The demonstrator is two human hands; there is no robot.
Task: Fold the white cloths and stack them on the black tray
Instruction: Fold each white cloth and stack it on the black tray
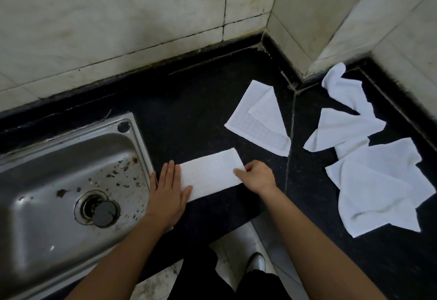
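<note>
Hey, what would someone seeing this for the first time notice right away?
First the bright folded cloth near the front of the dark counter, with the left hand flat on its left end and the right hand pinching its right end. Then the loose white cloths strewn at the right, and the stained steel sink at the left.

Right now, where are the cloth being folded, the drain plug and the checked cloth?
folded cloth [210, 173]: head view, centre of its top face.
drain plug [105, 213]: head view, its centre.
checked cloth [260, 123]: head view, its middle.
</note>
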